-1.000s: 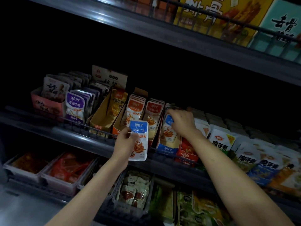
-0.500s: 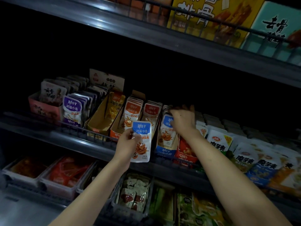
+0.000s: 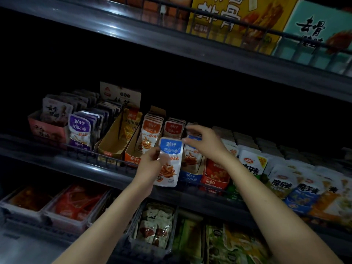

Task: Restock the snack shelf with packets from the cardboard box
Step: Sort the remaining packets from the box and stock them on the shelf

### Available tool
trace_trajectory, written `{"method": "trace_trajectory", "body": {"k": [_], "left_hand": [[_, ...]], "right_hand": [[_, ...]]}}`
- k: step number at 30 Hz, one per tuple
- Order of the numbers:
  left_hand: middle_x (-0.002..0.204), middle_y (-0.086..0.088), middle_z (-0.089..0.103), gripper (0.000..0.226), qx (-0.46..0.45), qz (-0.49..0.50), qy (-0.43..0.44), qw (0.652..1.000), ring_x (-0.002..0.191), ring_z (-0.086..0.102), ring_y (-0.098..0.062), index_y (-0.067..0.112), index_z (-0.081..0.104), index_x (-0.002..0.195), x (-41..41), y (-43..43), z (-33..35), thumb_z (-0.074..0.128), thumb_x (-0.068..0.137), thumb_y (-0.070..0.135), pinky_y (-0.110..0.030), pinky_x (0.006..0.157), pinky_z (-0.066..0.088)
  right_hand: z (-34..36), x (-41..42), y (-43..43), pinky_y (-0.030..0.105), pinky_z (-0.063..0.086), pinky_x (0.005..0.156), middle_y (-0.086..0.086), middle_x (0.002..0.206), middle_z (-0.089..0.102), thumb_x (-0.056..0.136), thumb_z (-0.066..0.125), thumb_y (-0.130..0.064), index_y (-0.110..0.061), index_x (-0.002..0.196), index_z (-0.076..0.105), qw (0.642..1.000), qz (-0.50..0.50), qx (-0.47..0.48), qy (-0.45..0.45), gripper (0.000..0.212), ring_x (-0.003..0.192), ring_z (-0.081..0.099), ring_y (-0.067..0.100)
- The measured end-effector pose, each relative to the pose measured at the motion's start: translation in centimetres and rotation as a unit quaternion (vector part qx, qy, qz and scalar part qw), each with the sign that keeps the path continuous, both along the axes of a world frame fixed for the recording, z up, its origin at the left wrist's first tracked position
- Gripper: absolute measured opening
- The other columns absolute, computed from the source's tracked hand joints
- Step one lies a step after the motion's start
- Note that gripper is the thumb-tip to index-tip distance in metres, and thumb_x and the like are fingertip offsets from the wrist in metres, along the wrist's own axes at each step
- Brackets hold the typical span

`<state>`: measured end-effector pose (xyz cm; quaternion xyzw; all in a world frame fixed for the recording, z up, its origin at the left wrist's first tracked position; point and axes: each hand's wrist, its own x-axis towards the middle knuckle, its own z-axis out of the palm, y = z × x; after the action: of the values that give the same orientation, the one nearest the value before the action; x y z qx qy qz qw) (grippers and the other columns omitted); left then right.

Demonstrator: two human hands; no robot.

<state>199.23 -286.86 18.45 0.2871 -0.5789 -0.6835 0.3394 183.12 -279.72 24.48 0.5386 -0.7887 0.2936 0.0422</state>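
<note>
One blue-topped packet is being pinched upright by the left hand before the blue carton, presumably for handover to the spread-fingered right hand above that carton.

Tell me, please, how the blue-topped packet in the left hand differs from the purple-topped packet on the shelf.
The blue-topped packet has a blue band, the purple-topped packet a purple one. The left hand holds the blue-topped packet before the shelf edge; the purple-topped packet stands at the front of its row. Both are pale pouches with like white lettering.
</note>
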Motion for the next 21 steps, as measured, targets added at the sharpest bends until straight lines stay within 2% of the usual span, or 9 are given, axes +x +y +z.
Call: {"method": "trace_trajectory", "body": {"k": [2, 5, 8, 9, 11, 13, 14, 18, 21], "left_hand": [[0.103, 0.005, 0.064, 0.022, -0.018, -0.014, 0.001, 1.0, 0.09, 0.061, -0.008, 0.021, 0.057, 0.114, -0.5, 0.3, -0.1, 0.06, 0.093, 0.015, -0.022, 0.067, 0.045], [0.105, 0.003, 0.065, 0.024, -0.042, -0.033, 0.01, 0.999, 0.088, 0.062, -0.006, 0.022, 0.056, 0.114, -0.9, 0.7, -0.2, 0.063, 0.092, 0.016, -0.018, 0.065, 0.047], [0.109, 0.004, 0.065, 0.024, -0.129, -0.005, -0.033, 0.991, 0.099, 0.062, -0.012, 0.021, 0.059, 0.115, -0.8, 0.2, -1.0, 0.063, 0.091, 0.019, -0.027, 0.079, 0.053], [0.108, 0.007, 0.065, 0.025, -0.196, 0.032, -0.083, 0.976, 0.1, 0.061, -0.011, 0.02, 0.06, 0.116, -0.6, -0.1, -1.5, 0.063, 0.091, 0.02, -0.029, 0.082, 0.051], [0.104, 0.003, 0.066, 0.024, -0.359, 0.136, -0.17, 0.908, 0.096, 0.061, -0.017, 0.016, 0.065, 0.113, -0.1, -0.9, -2.6, 0.065, 0.089, 0.017, -0.032, 0.08, 0.049], [0.096, -0.006, 0.069, 0.022, -0.48, 0.176, -0.21, 0.833, 0.087, 0.064, -0.028, 0.011, 0.069, 0.102, -0.1, -1.7, -3.8, 0.073, 0.08, 0.013, -0.039, 0.073, 0.052], [0.091, -0.009, 0.07, 0.022, -0.512, 0.183, -0.223, 0.809, 0.082, 0.064, -0.03, 0.01, 0.071, 0.096, -0.1, -2.0, -4.4, 0.076, 0.076, 0.011, -0.04, 0.07, 0.052], [0.094, -0.012, 0.068, 0.017, -0.563, 0.157, -0.235, 0.777, 0.083, 0.064, -0.032, 0.013, 0.075, 0.085, -0.2, -2.3, -5.9, 0.081, 0.068, 0.011, -0.041, 0.073, 0.051], [0.102, -0.012, 0.067, 0.018, -0.565, 0.143, -0.223, 0.781, 0.091, 0.063, -0.032, 0.015, 0.075, 0.089, 0.1, -2.4, -6.4, 0.078, 0.071, 0.01, -0.043, 0.078, 0.051]], "right_hand": [[0.4, 1.2, 0.4, 0.022, 0.05, 0.083, 0.0, 0.118, 0.059, 0.086, 0.069, -0.027, -0.019, 0.135, 0.05, 0.992, 0.05, 0.058, -0.099, 0.054, 0.103, 0.057, 0.011], [1.1, 1.7, 1.0, 0.01, 0.045, 0.071, -0.001, 0.105, 0.063, 0.084, 0.071, -0.016, -0.013, 0.118, 0.063, 0.99, 0.072, 0.093, -0.075, 0.035, 0.093, 0.06, 0.009], [2.7, 0.8, 2.0, 0.006, 0.042, 0.065, -0.004, 0.096, 0.062, 0.085, 0.069, -0.015, -0.011, 0.108, 0.066, 0.998, 0.03, 0.015, -0.049, 0.024, 0.087, 0.059, 0.01], [3.2, 0.2, 2.3, 0.009, 0.043, 0.068, -0.003, 0.098, 0.063, 0.085, 0.069, -0.016, -0.011, 0.108, 0.065, 0.999, 0.013, -0.011, -0.034, 0.024, 0.088, 0.059, 0.01], [3.6, -1.1, 2.5, 0.022, 0.046, 0.077, 0.0, 0.104, 0.066, 0.086, 0.069, -0.019, -0.013, 0.109, 0.066, 0.999, -0.031, -0.015, 0.038, 0.024, 0.095, 0.061, 0.014], [3.0, -1.9, 2.2, 0.025, 0.043, 0.077, 0.0, 0.11, 0.067, 0.086, 0.068, -0.021, -0.016, 0.11, 0.067, 0.99, -0.079, 0.014, 0.12, 0.024, 0.1, 0.061, 0.016], [2.4, -2.0, 2.0, 0.024, 0.042, 0.076, 0.0, 0.11, 0.067, 0.087, 0.067, -0.023, -0.017, 0.11, 0.067, 0.984, -0.091, 0.026, 0.151, 0.024, 0.099, 0.061, 0.016], [0.6, -2.1, 0.9, 0.025, 0.035, 0.07, 0.003, 0.102, 0.07, 0.088, 0.065, -0.024, -0.017, 0.106, 0.068, 0.969, -0.096, 0.046, 0.223, 0.02, 0.093, 0.063, 0.019], [-0.5, -2.4, 0.2, 0.032, 0.032, 0.08, 0.002, 0.099, 0.069, 0.088, 0.064, -0.03, -0.022, 0.108, 0.067, 0.95, -0.11, 0.093, 0.275, 0.022, 0.096, 0.061, 0.022]]}}
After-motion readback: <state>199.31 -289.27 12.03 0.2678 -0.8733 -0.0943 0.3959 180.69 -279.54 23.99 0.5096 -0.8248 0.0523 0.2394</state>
